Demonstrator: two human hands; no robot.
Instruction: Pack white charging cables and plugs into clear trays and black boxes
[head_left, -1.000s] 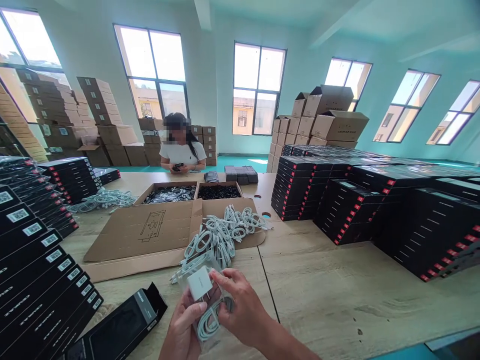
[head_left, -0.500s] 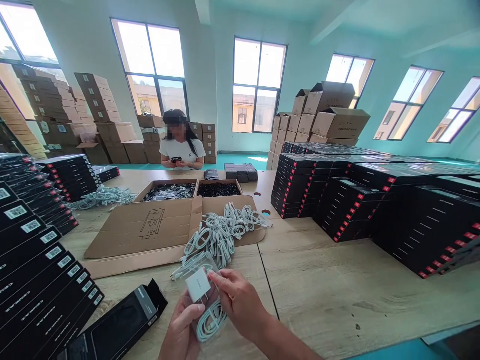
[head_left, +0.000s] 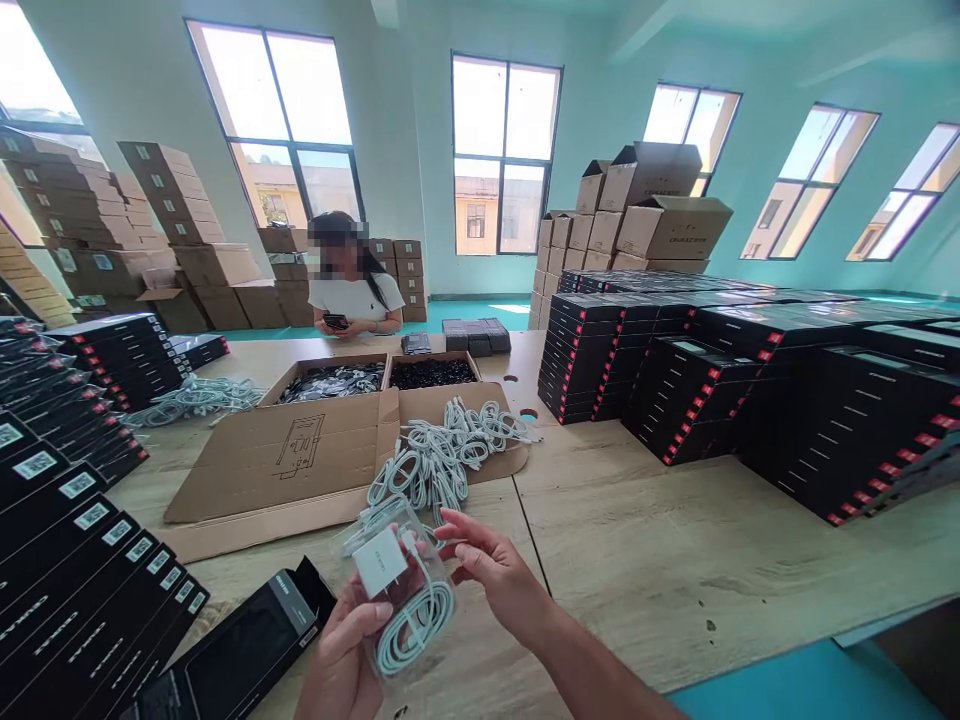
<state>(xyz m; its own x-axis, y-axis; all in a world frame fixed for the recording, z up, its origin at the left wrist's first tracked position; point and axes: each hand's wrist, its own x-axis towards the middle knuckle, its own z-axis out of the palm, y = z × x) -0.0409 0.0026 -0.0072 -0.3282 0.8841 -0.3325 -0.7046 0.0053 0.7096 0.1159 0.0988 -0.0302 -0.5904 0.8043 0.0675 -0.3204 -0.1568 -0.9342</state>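
Pinching the clear pack (head_left: pixel 409 592) (likely light, slippery; best held edgewise) with my left hand (head_left: pixel 348 635), right hand (head_left: pixel 504 582) spread.

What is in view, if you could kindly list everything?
Table: one, tan, centre
Charger: one, white, low centre
Cable coil: one, white, below charger
Packaging: one, clear, around both
Cable heaps: two, white, centre, left
Cardboard: count unclear, brown, centre
Compartments: two, brown, far centre
Boxes: many, black, left and right
Bundles: several, grey, far centre
Cartons: many, brown, background
Windows: six, bright, background
Co-worker: one, white top, far side
Left hand: one, holding packaging
Right hand: one, beside packaging
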